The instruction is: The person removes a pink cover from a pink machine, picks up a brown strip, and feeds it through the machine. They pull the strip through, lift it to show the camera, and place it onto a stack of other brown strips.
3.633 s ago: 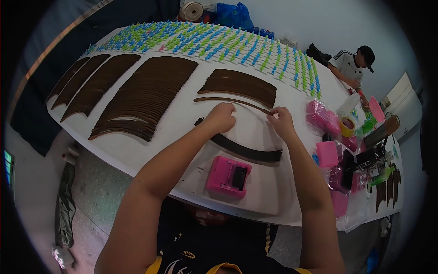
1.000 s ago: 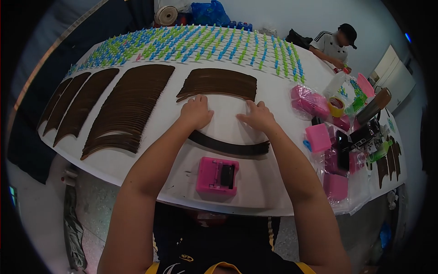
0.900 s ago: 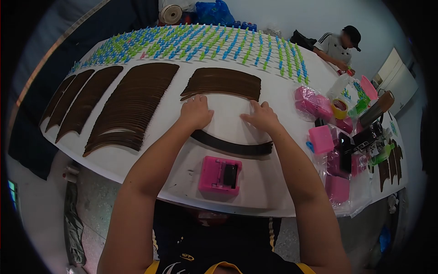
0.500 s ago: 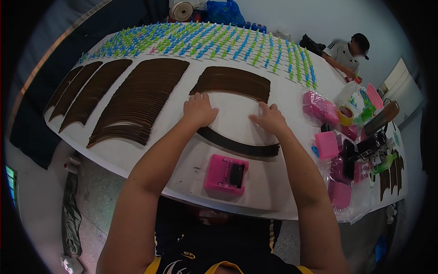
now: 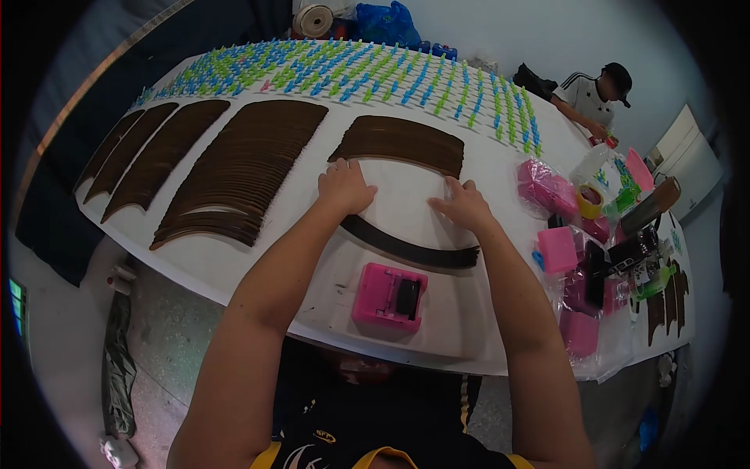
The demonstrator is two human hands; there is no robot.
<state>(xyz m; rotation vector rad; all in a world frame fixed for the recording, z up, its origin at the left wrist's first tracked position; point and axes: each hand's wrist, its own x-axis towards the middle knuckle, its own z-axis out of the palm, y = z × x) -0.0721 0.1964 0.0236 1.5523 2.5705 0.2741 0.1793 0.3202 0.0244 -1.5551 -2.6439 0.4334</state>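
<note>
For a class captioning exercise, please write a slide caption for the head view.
Left hand and right hand at the near edge of curved brown strips, a pink device nearby.

A dark-brown, gently curved panel of slender strips is laid flat on the white tabletop, its strips packed closely side by side. Its long edges are bowed toward the far side of the tabletop.

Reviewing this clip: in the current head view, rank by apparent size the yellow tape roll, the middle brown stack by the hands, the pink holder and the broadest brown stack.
1. Broadest brown stack
2. Middle brown stack
3. Pink holder
4. Yellow tape roll

The holder's nearness may enlarge it.
</note>
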